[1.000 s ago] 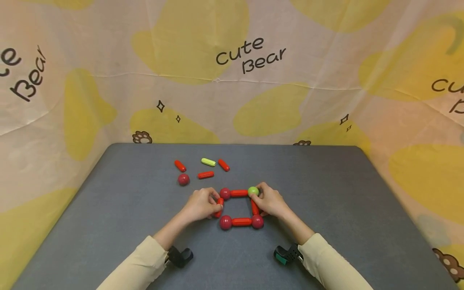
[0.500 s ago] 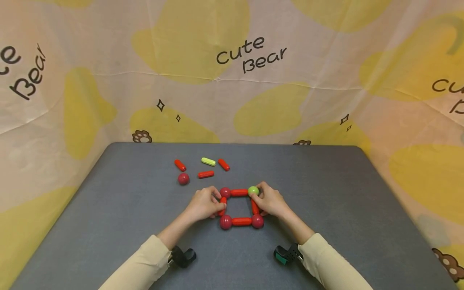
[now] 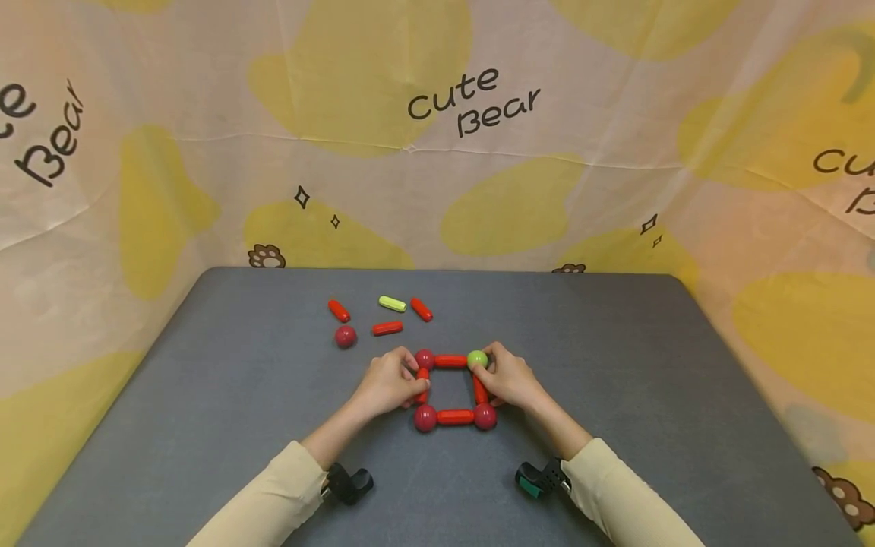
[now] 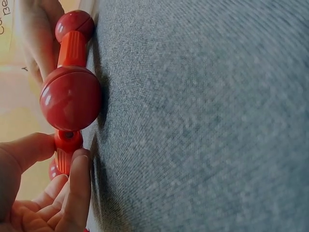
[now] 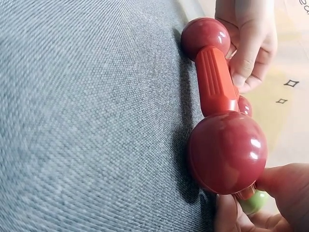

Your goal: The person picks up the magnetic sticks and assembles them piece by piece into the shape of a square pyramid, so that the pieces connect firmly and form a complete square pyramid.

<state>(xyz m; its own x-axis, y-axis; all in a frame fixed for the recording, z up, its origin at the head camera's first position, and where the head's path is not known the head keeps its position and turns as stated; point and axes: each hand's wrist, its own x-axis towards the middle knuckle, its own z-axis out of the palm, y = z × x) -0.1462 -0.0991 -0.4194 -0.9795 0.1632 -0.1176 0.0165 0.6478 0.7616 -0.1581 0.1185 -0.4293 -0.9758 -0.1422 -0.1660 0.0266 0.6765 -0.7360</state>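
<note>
Red rods and balls lie as a four-sided frame on the grey table. My left hand (image 3: 388,386) pinches the left-side red rod (image 4: 63,161) between thumb and fingers, between the near-left red ball (image 3: 425,418) and far-left red ball (image 3: 424,358). In the left wrist view a dark hole shows in that rod's near end, close under the ball; whether they touch I cannot tell. My right hand (image 3: 511,380) holds the right-side red rod (image 3: 481,389), thumb by the green ball (image 3: 477,359). The near red rod (image 3: 456,417) joins the near-left ball to the near-right red ball (image 5: 228,152).
Behind the frame lie a loose red ball (image 3: 345,336), a yellow-green rod (image 3: 393,304) and red rods (image 3: 387,328). The grey table (image 3: 615,342) meets a patterned cloth (image 3: 506,205) at its back and sides.
My left hand has moved slightly right and away, bringing its red rod from outside the frame into line between the two left balls. The right hand stays in place.
</note>
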